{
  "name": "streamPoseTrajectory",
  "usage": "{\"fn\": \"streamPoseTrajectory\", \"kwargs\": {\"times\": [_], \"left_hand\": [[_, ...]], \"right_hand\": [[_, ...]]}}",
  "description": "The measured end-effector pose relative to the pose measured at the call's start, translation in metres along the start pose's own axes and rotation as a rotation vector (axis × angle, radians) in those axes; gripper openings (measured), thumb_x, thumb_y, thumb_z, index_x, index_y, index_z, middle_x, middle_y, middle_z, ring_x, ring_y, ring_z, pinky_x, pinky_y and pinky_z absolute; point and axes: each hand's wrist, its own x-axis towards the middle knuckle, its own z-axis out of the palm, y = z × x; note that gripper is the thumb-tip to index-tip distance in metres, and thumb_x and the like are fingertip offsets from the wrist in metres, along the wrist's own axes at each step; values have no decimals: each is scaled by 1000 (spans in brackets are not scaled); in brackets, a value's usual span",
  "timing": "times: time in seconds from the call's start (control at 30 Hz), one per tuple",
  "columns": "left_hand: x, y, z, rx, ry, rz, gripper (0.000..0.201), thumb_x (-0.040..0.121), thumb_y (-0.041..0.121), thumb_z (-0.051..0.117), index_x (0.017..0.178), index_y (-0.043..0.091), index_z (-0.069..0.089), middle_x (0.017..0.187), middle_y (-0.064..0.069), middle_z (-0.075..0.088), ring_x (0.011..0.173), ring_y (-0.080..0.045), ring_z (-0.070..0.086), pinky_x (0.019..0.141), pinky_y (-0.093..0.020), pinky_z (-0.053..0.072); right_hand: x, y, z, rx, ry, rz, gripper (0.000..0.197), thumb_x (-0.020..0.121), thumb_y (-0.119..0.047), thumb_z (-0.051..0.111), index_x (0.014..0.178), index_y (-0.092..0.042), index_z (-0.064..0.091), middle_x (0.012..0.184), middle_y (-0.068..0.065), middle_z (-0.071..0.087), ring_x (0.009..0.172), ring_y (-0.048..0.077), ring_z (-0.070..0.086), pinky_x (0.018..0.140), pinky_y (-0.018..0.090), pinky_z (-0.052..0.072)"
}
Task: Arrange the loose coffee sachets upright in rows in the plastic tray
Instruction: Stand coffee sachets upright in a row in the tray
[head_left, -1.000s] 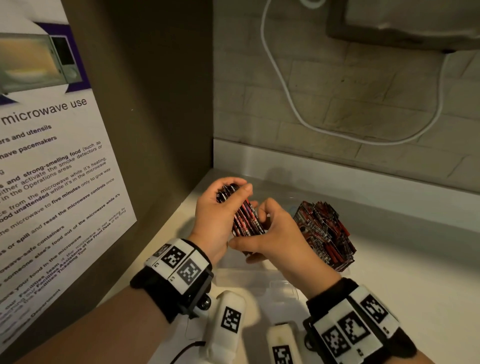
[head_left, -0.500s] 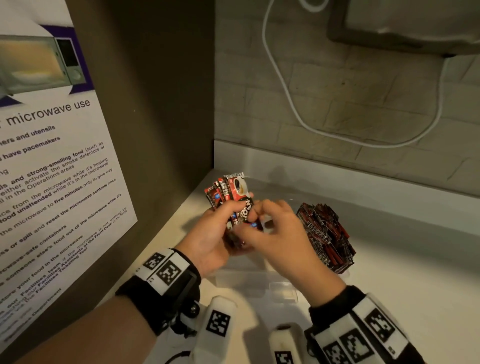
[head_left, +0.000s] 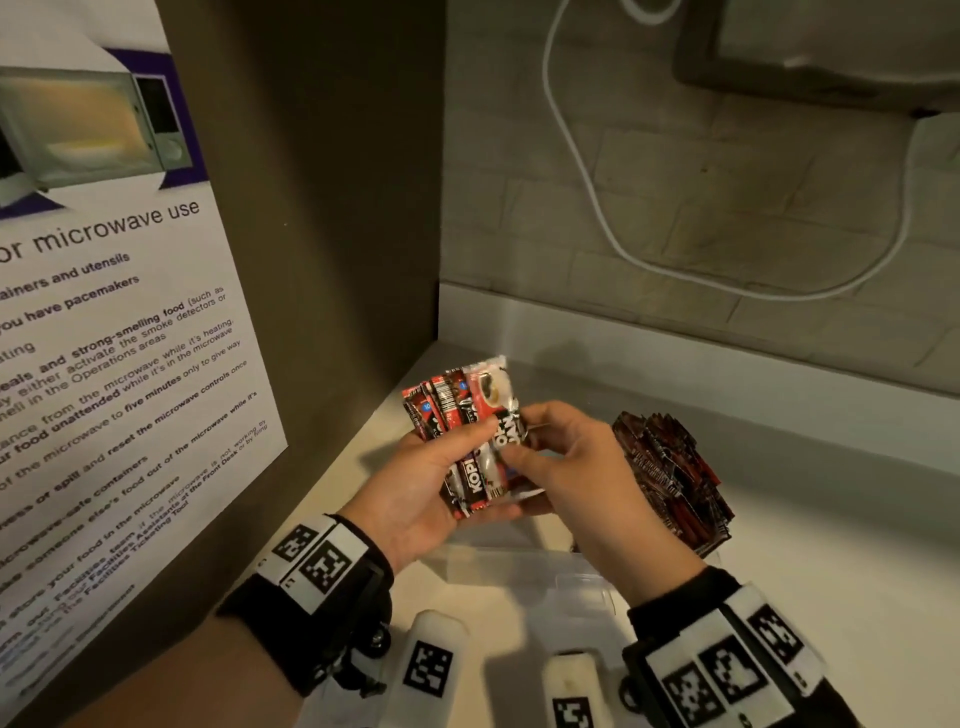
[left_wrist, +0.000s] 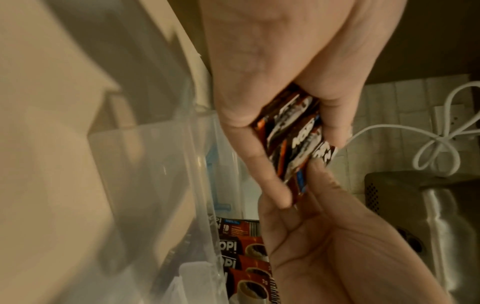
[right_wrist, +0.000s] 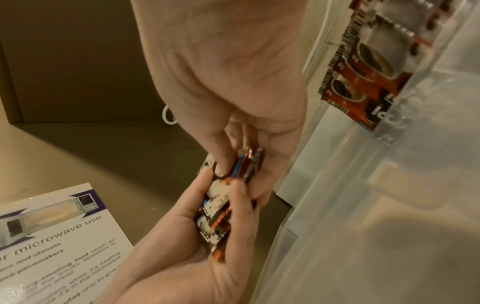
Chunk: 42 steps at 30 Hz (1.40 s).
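Note:
My left hand (head_left: 441, 473) grips a fanned bunch of red, black and white coffee sachets (head_left: 465, 415) above the clear plastic tray (head_left: 524, 566). Its thumb lies across their fronts. My right hand (head_left: 550, 457) pinches the right edge of the same bunch between thumb and fingers. In the left wrist view the bunch (left_wrist: 293, 139) sits between palm and fingers, with the right hand's fingertips (left_wrist: 319, 174) on its end. The right wrist view shows both hands on the sachets (right_wrist: 233, 179). A packed row of sachets (head_left: 670, 473) stands upright at the tray's right side.
A brown side wall with a microwave-use poster (head_left: 104, 312) stands close on the left. A tiled back wall with a hanging white cable (head_left: 597, 208) is behind. An appliance (head_left: 831, 52) sits at the upper right. The white counter (head_left: 831, 519) extends to the right.
The left hand has turned palm-up and lifted the bunch, so the sachets now fan out with their printed fronts facing me. The right hand stayed on the bunch's right edge.

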Motion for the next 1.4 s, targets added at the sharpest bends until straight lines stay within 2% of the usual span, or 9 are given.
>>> {"fn": "streamPoseTrajectory", "kwargs": {"times": [0.1,0.2,0.33,0.43,0.57,0.67,0.87,1.2,1.4], "left_hand": [[6,5,-9,-26,45,1,22,83,16,67,104,13,69,90,-11,71,73,-23,69,53,-37,57],[13,18,-19,-72,130,9,23,83,-1,62,93,20,65,70,-2,65,60,-14,60,46,-26,49],[20,32,-24,44,105,37,34,79,-11,63,88,21,63,84,2,71,70,-14,60,55,-28,48],[21,31,-20,205,33,32,34,73,-9,69,91,19,63,88,0,74,71,-16,67,56,-31,48],[25,25,-14,217,75,47,25,76,-9,67,86,13,66,73,-6,67,63,-19,62,52,-30,50],[28,22,-11,140,104,50,19,82,-4,64,86,15,67,70,-7,65,61,-18,60,49,-29,51],[28,18,-31,29,310,31,25,82,-1,67,94,20,61,68,-3,63,60,-14,62,54,-31,53],[19,11,-50,131,383,-46,19,85,0,66,87,19,63,107,-1,70,92,-20,63,87,-53,53],[19,9,-48,189,280,-52,24,83,0,66,94,21,69,106,0,71,98,-23,63,88,-55,51]], "right_hand": [[9,-1,-8,-53,176,-44,12,89,-2,61,88,-14,59,84,11,70,65,23,70,49,31,53],[18,-10,-27,-418,237,-155,24,81,1,67,84,-22,68,74,-2,67,59,10,59,53,19,44],[25,-36,-33,-862,51,-167,21,74,-2,71,75,-23,70,67,-8,62,67,10,57,51,8,37],[36,-45,-23,-979,-68,-174,15,70,-4,73,78,-17,74,70,-4,64,70,11,58,56,16,41],[47,-43,-5,-349,19,-170,18,72,8,73,67,-8,67,69,21,66,55,16,54,52,24,45],[45,-29,10,-37,-1,-14,15,84,3,66,73,-7,63,55,8,58,39,8,49,38,18,42],[59,4,22,189,254,125,18,93,-3,56,78,-12,51,73,10,62,49,14,60,49,25,55],[64,45,42,162,285,262,24,88,1,62,69,-13,57,76,11,66,61,21,64,53,28,55],[68,56,45,74,361,223,23,82,-3,69,64,-16,61,78,15,71,69,29,67,65,39,58]]}}
